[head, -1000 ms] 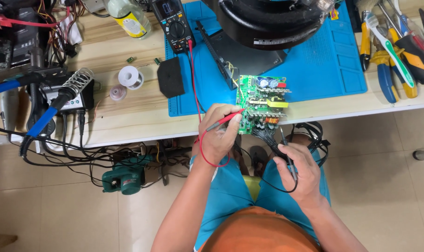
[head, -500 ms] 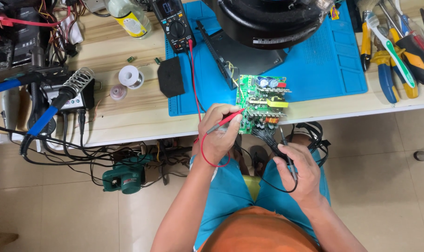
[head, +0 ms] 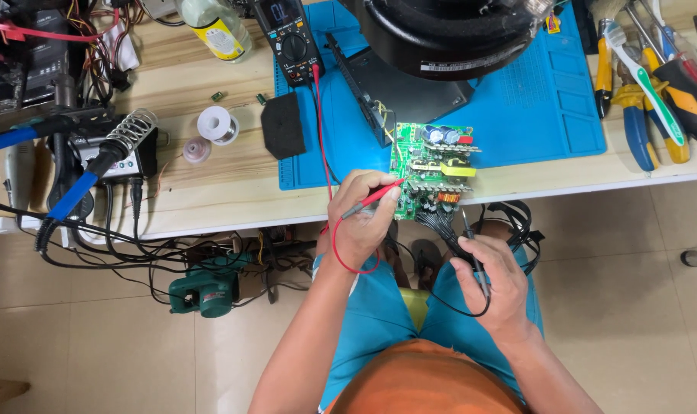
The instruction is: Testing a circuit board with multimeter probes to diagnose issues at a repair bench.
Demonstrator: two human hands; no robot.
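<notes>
Here, the right hand (head: 496, 285) pinches a black probe (head: 471, 247) near the wire bundle; the left hand (head: 361, 218) fingers grip a red probe (head: 373, 198) touching the green circuit board (head: 431, 172) overhanging the desk's (head: 210, 184) near edge. Beyond, the multimeter (head: 289, 34) stands connected; testing looks under way.

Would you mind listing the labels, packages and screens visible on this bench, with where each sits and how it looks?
Multimeter: top centre, at the blue mat's left edge; dark body, greyish rectangular screen, round dial.
Bottle: top, left of the multimeter; pale body with a yellow label.
Black round housing: top, on the mat; narrow white label strip near its lower rim.
Soldering station: left; small white box with a front panel, too small to tell more.
</notes>
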